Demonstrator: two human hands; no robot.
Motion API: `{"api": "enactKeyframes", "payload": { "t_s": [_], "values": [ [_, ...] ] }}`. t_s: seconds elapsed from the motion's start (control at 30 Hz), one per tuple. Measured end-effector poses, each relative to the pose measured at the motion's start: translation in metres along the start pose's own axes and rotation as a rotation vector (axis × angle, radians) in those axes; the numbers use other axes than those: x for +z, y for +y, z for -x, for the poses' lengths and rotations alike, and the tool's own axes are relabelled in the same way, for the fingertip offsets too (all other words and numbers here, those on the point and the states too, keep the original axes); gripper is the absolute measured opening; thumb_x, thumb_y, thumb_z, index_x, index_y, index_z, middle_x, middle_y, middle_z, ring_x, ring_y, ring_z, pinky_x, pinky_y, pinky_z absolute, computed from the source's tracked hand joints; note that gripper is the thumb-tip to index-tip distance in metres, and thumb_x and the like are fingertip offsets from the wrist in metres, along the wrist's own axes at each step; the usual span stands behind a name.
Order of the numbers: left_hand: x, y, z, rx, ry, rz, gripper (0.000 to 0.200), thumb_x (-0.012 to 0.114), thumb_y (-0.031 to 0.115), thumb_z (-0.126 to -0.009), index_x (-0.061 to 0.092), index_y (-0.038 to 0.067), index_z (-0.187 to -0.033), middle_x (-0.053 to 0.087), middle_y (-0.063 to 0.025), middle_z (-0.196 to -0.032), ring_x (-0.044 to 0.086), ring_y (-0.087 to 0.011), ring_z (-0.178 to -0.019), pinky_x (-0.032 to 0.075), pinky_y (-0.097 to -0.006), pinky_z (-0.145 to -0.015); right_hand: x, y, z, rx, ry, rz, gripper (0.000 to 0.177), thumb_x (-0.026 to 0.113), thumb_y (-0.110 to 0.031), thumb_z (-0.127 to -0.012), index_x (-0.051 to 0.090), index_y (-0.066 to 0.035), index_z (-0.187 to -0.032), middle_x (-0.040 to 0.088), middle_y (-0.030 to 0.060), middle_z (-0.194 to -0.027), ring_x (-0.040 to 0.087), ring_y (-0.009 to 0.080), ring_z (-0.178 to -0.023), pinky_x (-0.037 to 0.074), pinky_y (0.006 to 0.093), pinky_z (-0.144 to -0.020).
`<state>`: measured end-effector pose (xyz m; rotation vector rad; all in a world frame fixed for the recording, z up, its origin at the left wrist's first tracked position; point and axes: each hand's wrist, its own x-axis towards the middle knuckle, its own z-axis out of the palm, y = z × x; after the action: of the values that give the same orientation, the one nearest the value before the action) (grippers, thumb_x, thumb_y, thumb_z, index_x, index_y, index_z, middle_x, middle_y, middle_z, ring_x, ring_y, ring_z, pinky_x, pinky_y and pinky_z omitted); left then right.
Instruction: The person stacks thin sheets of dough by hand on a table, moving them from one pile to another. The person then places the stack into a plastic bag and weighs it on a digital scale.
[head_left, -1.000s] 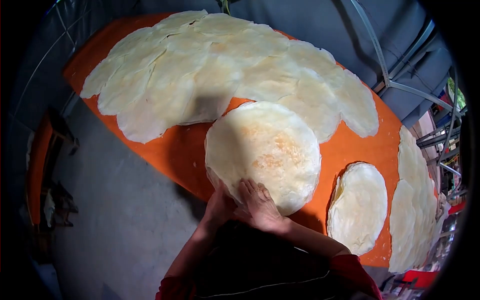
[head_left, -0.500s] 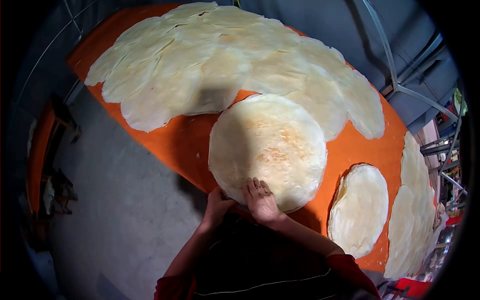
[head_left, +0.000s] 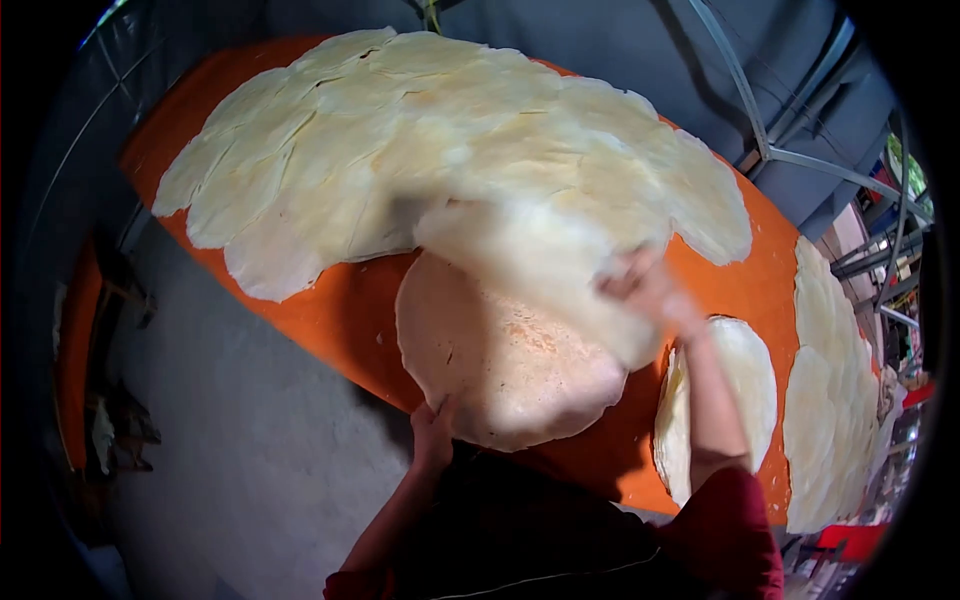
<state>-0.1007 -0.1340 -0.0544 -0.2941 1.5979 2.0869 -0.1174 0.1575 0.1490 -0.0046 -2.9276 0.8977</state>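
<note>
A stack of round, thin flatbreads [head_left: 500,350] lies in front of me, its exposed face pale with brown spots. At its near left edge my left hand [head_left: 433,432] is closed, the thumb and fingers pinching the rim. A paler flatbread sheet [head_left: 540,250], smeared by motion, lies across the far part of the stack and reaches over its right edge. My right hand [head_left: 640,285] is over the right side of that sheet, arm stretched forward. Blur hides whether its fingers grip the sheet.
Overlapping flatbreads [head_left: 400,130] cover the far side of the orange table [head_left: 370,310]. A second stack of flatbreads [head_left: 745,370] stands under my right forearm, with more sheets [head_left: 825,400] at the far right. Metal framing [head_left: 830,168] rises behind; a wooden stand [head_left: 85,340] is on the left.
My right hand has moved from the near edge of the stack forward and right. The pale top sheet has shifted away from me, exposing a browner face. My left hand stays at the near left rim.
</note>
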Motion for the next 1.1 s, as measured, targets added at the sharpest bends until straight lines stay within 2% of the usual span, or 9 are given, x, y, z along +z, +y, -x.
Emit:
{"api": "enactKeyframes", "payload": {
  "t_s": [0.17,0.27,0.4,0.5,0.6,0.7,0.8,0.87,1.1],
  "values": [
    [0.007,0.019,0.011,-0.094,-0.071,0.087,0.036,0.045,0.026,-0.088,0.049,-0.004,-0.109,0.055,-0.0099,-0.103,0.053,-0.0155,-0.090,0.042,-0.0272,-0.079,-0.067,-0.088,0.014,-0.235,0.003,0.378,0.037,0.054,0.005,-0.060,0.056,0.001,-0.097,0.059,0.0147,-0.075,0.055,0.0286,-0.059,0.045,0.0338,-0.053],
    [0.021,0.039,0.009,0.088,-0.252,0.571,0.048,0.036,0.034,-0.091,0.037,-0.003,-0.121,0.045,-0.0125,-0.118,0.044,-0.0196,-0.106,0.036,-0.0323,-0.089,0.016,-0.080,0.031,-0.369,-0.048,0.255,0.031,0.046,0.004,-0.056,0.050,0.005,-0.087,0.052,0.0152,-0.087,0.051,0.0278,-0.072,0.043,0.0307,-0.058],
    [0.026,0.069,-0.004,0.108,-0.310,0.525,0.052,0.031,0.036,-0.091,0.027,-0.001,-0.127,0.037,-0.0116,-0.126,0.037,-0.0222,-0.114,0.030,-0.0348,-0.095,0.189,-0.037,0.076,-0.439,-0.098,0.926,0.024,0.047,-0.013,-0.069,0.050,0.003,-0.086,0.050,0.0185,-0.074,0.048,0.0265,-0.061,0.041,0.0301,-0.054],
    [0.026,0.046,-0.024,0.257,-0.056,0.174,0.040,0.043,0.015,-0.087,0.035,-0.003,-0.121,0.041,-0.0118,-0.122,0.040,-0.0206,-0.109,0.034,-0.0318,-0.091,0.171,-0.018,0.081,-0.546,0.013,0.371,0.044,0.046,-0.017,-0.075,0.042,0.004,-0.114,0.047,0.0206,-0.106,0.052,0.0251,-0.079,0.043,0.0381,-0.076],
    [0.018,0.042,-0.025,0.368,-0.091,0.052,0.046,0.050,0.005,-0.080,0.035,0.000,-0.123,0.043,-0.0105,-0.120,0.044,-0.0214,-0.106,0.038,-0.0331,-0.088,0.090,0.019,0.038,0.214,-0.458,0.303,0.042,0.047,-0.009,-0.076,0.044,0.000,-0.116,0.052,0.0182,-0.107,0.056,0.0259,-0.068,0.048,0.0325,-0.060],
    [0.019,0.066,-0.012,0.311,-0.033,0.049,0.033,0.048,0.002,-0.080,0.045,-0.001,-0.113,0.054,-0.0098,-0.104,0.052,-0.0184,-0.092,0.042,-0.0310,-0.080,0.057,0.124,0.019,0.563,0.542,0.036,0.032,0.056,-0.001,-0.072,0.044,0.001,-0.101,0.055,0.0108,-0.076,0.054,0.0207,-0.066,0.045,0.0311,-0.058],
    [-0.017,0.049,-0.024,0.210,-0.044,0.071,0.032,0.048,-0.001,-0.079,0.047,0.000,-0.111,0.056,-0.0083,-0.100,0.054,-0.0164,-0.087,0.043,-0.0296,-0.077,0.073,0.230,0.010,0.915,0.835,-0.175,0.059,0.067,-0.012,-0.066,0.040,0.010,-0.113,0.057,0.0144,-0.083,0.055,0.0219,-0.066,0.047,0.0296,-0.059],
    [-0.020,0.043,-0.027,0.241,-0.018,0.052,0.033,0.049,-0.003,-0.079,0.046,0.000,-0.111,0.056,-0.0083,-0.102,0.053,-0.0158,-0.088,0.043,-0.0291,-0.077,0.064,0.231,-0.001,0.849,0.825,-1.124,0.041,0.064,-0.011,-0.069,0.049,0.008,-0.101,0.057,0.0137,-0.076,0.055,0.0202,-0.059,0.047,0.0307,-0.052],
    [-0.015,0.043,-0.025,0.299,-0.041,0.099,0.039,0.052,-0.003,-0.078,0.043,0.000,-0.115,0.054,-0.0087,-0.105,0.053,-0.0166,-0.089,0.042,-0.0286,-0.079,-0.012,0.180,-0.094,0.546,0.574,-1.331,0.014,0.040,0.001,-0.078,0.050,0.008,-0.085,0.054,0.0143,-0.068,0.055,0.0183,-0.053,0.047,0.0271,-0.043]
  ]
}}
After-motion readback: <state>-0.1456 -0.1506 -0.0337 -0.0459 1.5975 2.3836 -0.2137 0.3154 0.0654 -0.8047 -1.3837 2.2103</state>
